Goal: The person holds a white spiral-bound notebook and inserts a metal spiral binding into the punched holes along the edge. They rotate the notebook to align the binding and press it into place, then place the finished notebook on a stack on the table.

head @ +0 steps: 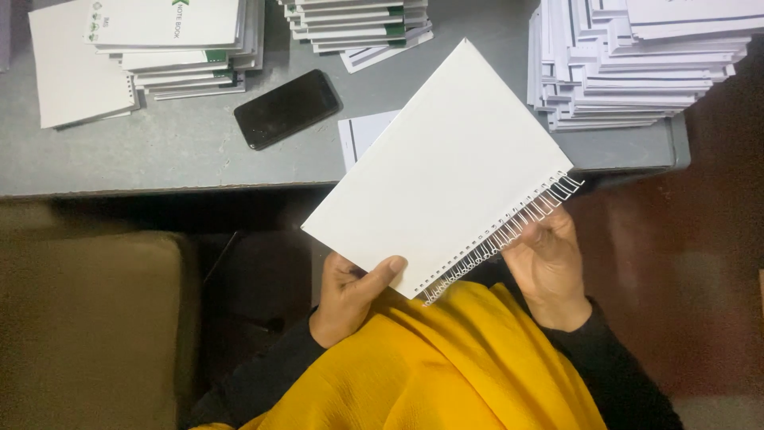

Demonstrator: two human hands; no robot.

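The grey bench (175,151) fills the upper part of the view, from nine o'clock across to two o'clock. On it, at one o'clock, stands the biggest stack of white notebooks (637,64); a second stack (183,48) sits at eleven o'clock and a smaller one (358,24) at twelve, with a loose white cover sheet (68,72) at ten o'clock. A black phone (288,108) lies face up between the eleven o'clock stack and the centre.

Held at the centre, tilted and off the bench, above a yellow garment (446,366), is a white notebook (438,167) with its blank cover up and a white wire spiral (509,231) along its lower right edge, toward four o'clock.

The left hand (350,291), at seven o'clock, is closed on the notebook's lower corner, thumb pressed on top. The right hand (545,267), at four o'clock, curls its fingers round the far end of the spiral from beneath.

Judging from this, the wire looks only partly closed at the upper end; pinching it unevenly could bend the loops, and pages might slip off them. The one-corner grip could also let the notebook tip or slide toward the lap.
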